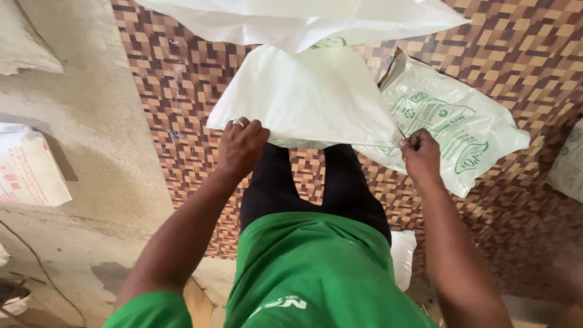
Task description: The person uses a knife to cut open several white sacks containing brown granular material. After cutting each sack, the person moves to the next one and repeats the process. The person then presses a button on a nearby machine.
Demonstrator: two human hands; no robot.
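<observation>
A large white plastic sack (306, 94) hangs in front of my legs. My left hand (242, 146), with a ring on one finger, grips its near left corner. My right hand (419, 153) is closed on the near right corner of the same sack. Under it to the right lies another white bag with green printing (461, 130), flat on the floor. A further white sack (303, 18) spreads across the top of the view, partly over the one I hold.
The floor has brown patterned checker vinyl (182, 91), with bare concrete (91, 152) on the left. White printed sacks (27, 167) lie at the left edge, one more (568, 164) at the right edge. A small white bundle (402, 255) sits by my right leg.
</observation>
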